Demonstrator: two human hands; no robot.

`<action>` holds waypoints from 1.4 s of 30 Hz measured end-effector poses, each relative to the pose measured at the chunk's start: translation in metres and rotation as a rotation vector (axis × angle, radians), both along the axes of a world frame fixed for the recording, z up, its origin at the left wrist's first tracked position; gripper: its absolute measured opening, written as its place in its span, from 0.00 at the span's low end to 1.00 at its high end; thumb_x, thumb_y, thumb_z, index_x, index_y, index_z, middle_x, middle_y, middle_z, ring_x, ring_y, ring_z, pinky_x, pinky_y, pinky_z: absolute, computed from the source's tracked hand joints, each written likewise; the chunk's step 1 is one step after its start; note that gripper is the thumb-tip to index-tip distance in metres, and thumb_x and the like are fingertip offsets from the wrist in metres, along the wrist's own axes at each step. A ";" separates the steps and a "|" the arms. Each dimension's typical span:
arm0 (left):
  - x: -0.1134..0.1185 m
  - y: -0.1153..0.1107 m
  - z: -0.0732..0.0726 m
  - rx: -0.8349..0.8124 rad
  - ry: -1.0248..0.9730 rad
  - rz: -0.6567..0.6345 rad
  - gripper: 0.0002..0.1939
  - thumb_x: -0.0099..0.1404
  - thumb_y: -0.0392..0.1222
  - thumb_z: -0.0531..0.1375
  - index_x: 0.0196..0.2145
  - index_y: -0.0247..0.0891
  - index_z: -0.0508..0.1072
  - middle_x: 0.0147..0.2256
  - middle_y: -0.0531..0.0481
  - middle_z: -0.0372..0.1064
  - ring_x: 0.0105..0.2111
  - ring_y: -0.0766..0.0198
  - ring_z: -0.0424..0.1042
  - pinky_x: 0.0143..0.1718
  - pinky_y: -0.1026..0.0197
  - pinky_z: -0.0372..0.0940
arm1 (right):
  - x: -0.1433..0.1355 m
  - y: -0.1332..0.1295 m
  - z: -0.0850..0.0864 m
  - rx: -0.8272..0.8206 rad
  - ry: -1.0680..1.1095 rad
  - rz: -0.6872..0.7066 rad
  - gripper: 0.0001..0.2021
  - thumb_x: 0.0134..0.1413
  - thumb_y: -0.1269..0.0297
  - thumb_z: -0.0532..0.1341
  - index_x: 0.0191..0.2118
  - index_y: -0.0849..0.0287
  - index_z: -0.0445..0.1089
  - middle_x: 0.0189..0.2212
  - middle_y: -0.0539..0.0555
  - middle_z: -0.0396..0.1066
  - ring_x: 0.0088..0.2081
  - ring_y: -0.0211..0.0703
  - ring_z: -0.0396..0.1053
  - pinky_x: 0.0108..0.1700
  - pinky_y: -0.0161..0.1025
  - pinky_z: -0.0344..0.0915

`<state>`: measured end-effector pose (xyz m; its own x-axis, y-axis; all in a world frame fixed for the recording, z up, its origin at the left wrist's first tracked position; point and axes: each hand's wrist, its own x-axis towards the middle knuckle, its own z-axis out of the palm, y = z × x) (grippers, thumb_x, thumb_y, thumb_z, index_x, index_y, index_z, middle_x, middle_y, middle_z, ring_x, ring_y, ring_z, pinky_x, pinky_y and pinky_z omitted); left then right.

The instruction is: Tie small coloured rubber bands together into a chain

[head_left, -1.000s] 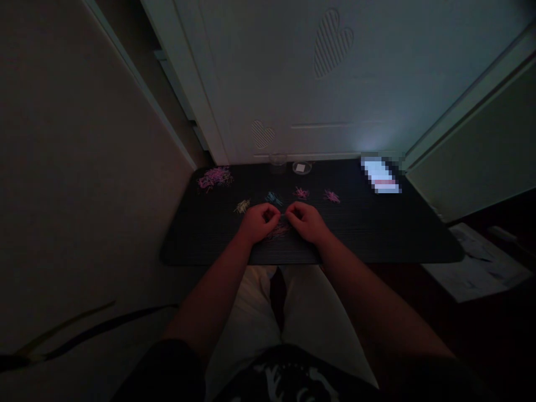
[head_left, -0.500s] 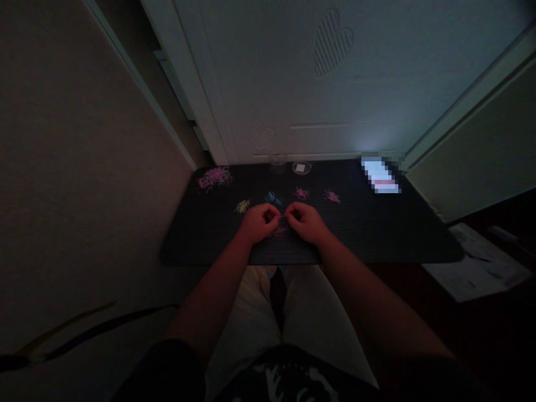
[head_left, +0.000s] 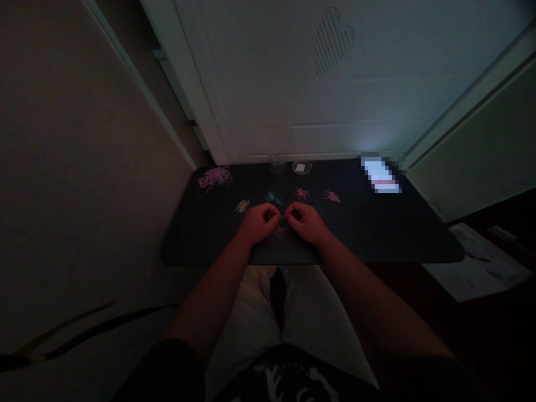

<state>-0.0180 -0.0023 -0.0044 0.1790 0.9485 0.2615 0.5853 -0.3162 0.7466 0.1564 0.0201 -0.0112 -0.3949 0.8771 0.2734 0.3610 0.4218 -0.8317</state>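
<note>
My left hand [head_left: 262,221] and my right hand [head_left: 304,221] meet almost fingertip to fingertip over the black table [head_left: 385,234]. Both are pinched closed, and a thin, light strand seems to span the small gap between them; its kind is too small to tell. Beneath the hands lies a dim pinkish pile of thin pieces [head_left: 277,231], partly covered. Just beyond are a yellow pile [head_left: 242,206], a blue pile [head_left: 273,197], a pink pile [head_left: 301,193] and another pink pile [head_left: 332,196].
A larger mixed pile [head_left: 215,177] lies at the table's back left. Along the back edge stand a clear container [head_left: 278,162] and a round clear lid [head_left: 302,167] with a white square. A lit phone [head_left: 380,175] is at the back right, before a white panel [head_left: 259,72].
</note>
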 end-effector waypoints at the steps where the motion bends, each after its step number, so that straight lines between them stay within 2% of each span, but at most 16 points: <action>1: 0.000 0.000 0.000 0.000 0.001 -0.004 0.07 0.58 0.41 0.57 0.30 0.34 0.71 0.26 0.52 0.68 0.24 0.70 0.64 0.26 0.67 0.59 | 0.000 0.000 0.000 0.004 -0.003 0.002 0.03 0.48 0.68 0.56 0.28 0.60 0.65 0.23 0.48 0.65 0.25 0.35 0.60 0.28 0.33 0.56; 36: 0.001 0.000 0.000 -0.016 0.009 0.002 0.06 0.57 0.39 0.56 0.30 0.34 0.71 0.26 0.52 0.69 0.24 0.70 0.65 0.25 0.67 0.59 | 0.000 0.001 -0.002 -0.016 0.012 0.010 0.02 0.46 0.70 0.56 0.29 0.59 0.65 0.24 0.48 0.64 0.26 0.36 0.61 0.29 0.34 0.57; 42: 0.000 0.000 -0.001 -0.016 -0.018 -0.015 0.07 0.56 0.38 0.57 0.33 0.34 0.71 0.26 0.52 0.68 0.24 0.70 0.64 0.25 0.67 0.59 | 0.000 0.000 -0.002 -0.009 0.029 0.012 0.02 0.47 0.70 0.56 0.29 0.59 0.65 0.23 0.48 0.64 0.26 0.35 0.61 0.29 0.33 0.57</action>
<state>-0.0183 -0.0020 -0.0056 0.1888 0.9498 0.2493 0.5672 -0.3128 0.7619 0.1561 0.0205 -0.0134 -0.3974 0.8747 0.2775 0.3313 0.4188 -0.8455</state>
